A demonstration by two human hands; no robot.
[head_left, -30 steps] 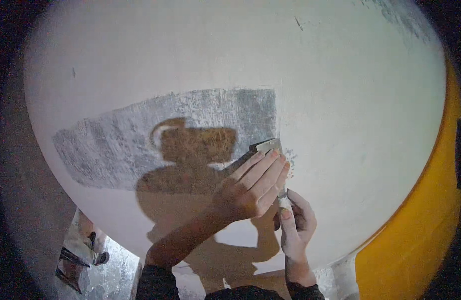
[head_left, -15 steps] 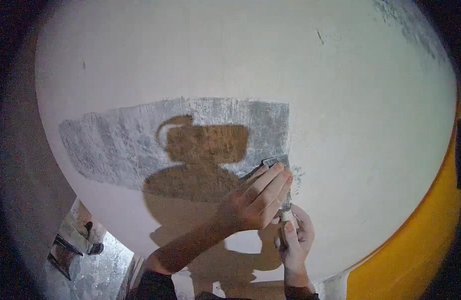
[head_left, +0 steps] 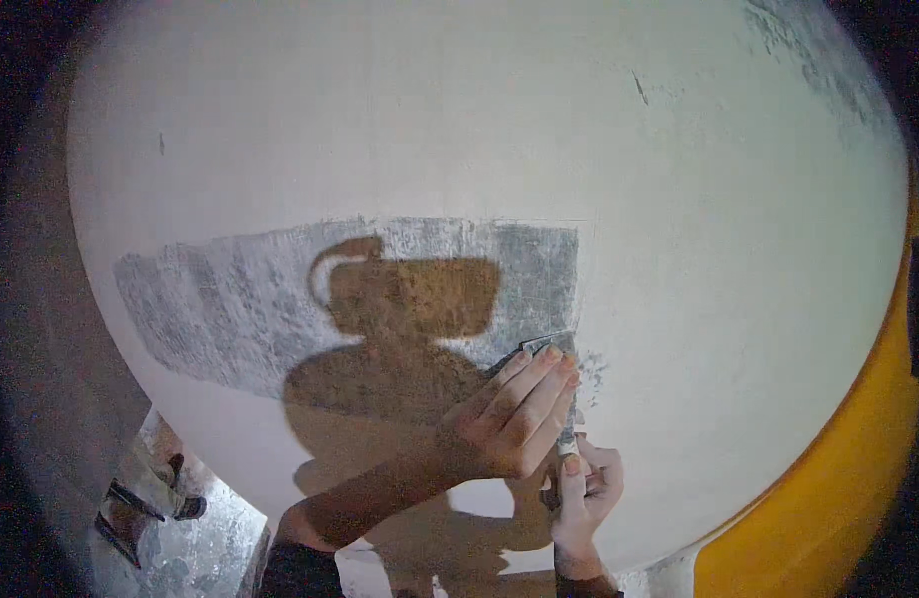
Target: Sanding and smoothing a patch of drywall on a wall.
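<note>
"White for the panel [head_left: 739, 259], broad enough to fill most of the view. Saw any marks on it?"

"Saw a grey, streaky patch [head_left: 539, 264] left of and below the panel's middle, with a fairly straight right edge. Noticed also a brownish shadow [head_left: 410, 379] across that patch and down towards the panel's lower edge."

"And the scraper [head_left: 552, 341]? Found where?"

"Found at the lower right corner of the patch, largely covered by fingers."

"Checked each grip?"

"Saw the left hand [head_left: 509, 414] laid over the blade, with fingers straight and close together. Could not tell about any pinch from beneath, with the thumb out of sight."

"And the right hand [head_left: 589, 493]?"

"Caught it nearer the panel's lower edge, pinching the handle, thumb on top and fingers curled."

"Spotted anything else?"

"Spotted dark smudges [head_left: 596, 369] just right of the blade, a short scratch [head_left: 640, 88] towards the panel's top edge, and a scuffed grey area [head_left: 803, 60] at its upper right corner. Saw a yellow-orange surface [head_left: 808, 498] beyond the right edge. Made out dark objects [head_left: 190, 508] past the lower left edge, by a shiny grey surface [head_left: 205, 548]; could not tell their kind."
</note>
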